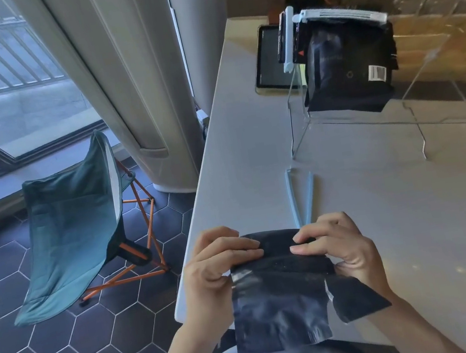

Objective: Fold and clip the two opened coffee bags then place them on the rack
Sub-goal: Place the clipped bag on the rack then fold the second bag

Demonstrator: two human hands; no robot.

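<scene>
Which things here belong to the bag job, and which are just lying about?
Job: black coffee bag gripped by left hand and right hand; open blue clip on the table; clear rack holding a clipped bag.
Lying about: tablet, folding chair.

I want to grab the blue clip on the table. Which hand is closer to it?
The right hand. It grips the black coffee bag just below the open blue clip's near end. The left hand holds the bag's other side, farther away.

Clip [302, 199] lies between held bag [279, 300] and rack [369, 121].
</scene>
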